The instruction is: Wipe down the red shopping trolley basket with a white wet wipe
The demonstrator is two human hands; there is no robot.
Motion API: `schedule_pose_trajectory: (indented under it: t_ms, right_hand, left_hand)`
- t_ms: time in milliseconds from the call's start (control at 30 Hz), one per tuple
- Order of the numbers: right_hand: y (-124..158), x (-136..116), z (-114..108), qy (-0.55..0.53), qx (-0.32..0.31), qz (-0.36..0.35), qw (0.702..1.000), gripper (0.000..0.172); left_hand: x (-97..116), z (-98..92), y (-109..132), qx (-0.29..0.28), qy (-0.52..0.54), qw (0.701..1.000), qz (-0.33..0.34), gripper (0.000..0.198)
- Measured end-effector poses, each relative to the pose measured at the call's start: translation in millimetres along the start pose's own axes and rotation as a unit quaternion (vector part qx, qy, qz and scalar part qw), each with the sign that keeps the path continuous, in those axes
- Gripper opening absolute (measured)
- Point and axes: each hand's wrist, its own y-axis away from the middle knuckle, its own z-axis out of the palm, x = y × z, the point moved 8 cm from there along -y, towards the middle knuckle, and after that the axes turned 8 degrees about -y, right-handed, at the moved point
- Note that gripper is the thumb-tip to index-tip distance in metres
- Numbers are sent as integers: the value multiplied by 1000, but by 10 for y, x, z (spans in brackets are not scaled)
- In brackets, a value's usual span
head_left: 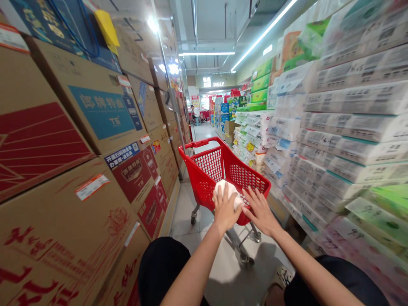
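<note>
A red plastic shopping cart [208, 163] on a grey metal wheeled frame stands close in front of me. My left hand [226, 208] holds a crumpled white cloth [236, 199] against the cart's near end, its fingers over the top of the cloth. Part of the cloth is hidden under that hand. To its right, my right hand [262, 213] has its fingers apart at the basket's near rim, with nothing in it. The thumb side of the right hand is close to the cloth; whether it touches the cloth I cannot tell.
Stacked cardboard boxes [86, 97] wall the aisle on the left. Piles of plastic-wrapped tissue packs [357, 127] line the right. A metal pole [172, 80] rises beside the boxes. Tiled floor [191, 225] lies under the cart, and a person [195, 112] is far down the aisle.
</note>
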Motion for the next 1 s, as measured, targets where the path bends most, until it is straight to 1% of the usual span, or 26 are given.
schedule_pose_trajectory:
  t_ms: [100, 167, 233, 300, 400, 500, 567, 633, 667, 733, 800, 900, 933, 1000]
  right_hand:
    - [-200, 522, -116, 53, 13, 64, 996, 83]
    - [-297, 850, -111, 82, 10, 108, 991, 92]
    - [-339, 1069, -23, 92, -4, 140, 986, 97]
    - [-339, 1143, 104, 85, -18, 152, 985, 99]
    - [-309, 1059, 248, 71, -17, 147, 986, 103]
    - [-279, 918, 298, 68, -1, 143, 987, 105]
    - [-261, 852, 303, 69, 5, 145, 987, 105]
    - [-242, 819, 294, 72, 6, 154, 985, 105]
    - [-233, 809, 287, 72, 6, 160, 985, 105]
    - [-216, 781, 274, 65, 3, 168, 984, 103]
    - [-203, 729, 269, 50, 3, 172, 984, 104]
    - [-192, 595, 283, 32, 18, 170, 985, 106]
    - [-191, 542, 289, 31, 27, 167, 985, 106]
    - [-190, 447, 305, 33, 49, 159, 986, 106]
  left_hand:
    - [-4, -10, 31, -8, 4, 1000, 10, 41]
    - [-71, -16, 12, -16, 11, 1000, 14, 37]
    - [-149, -19, -15, -22, 16, 999, 17, 35]
    - [-212, -22, -38, -25, 18, 999, 15, 36]
    - [-254, -44, -43, -12, 22, 1000, -11, 42]
    - [-182, -85, 43, 3, 28, 999, -36, 51]
    - [-64, -113, 155, -1, 27, 999, -16, 57]
    - [36, -150, 279, -12, 20, 999, 28, 63]
    - [53, -171, 331, -19, 13, 998, 51, 65]
    - [-8, -209, 380, -31, -2, 996, 79, 69]
    - [-182, -228, 333, -43, -14, 997, 65, 70]
    - [-459, -201, 168, -56, -7, 998, -15, 70]
    - [-503, -183, 126, -55, 0, 998, -41, 71]
    - [-486, -161, 107, -38, 14, 997, -70, 73]
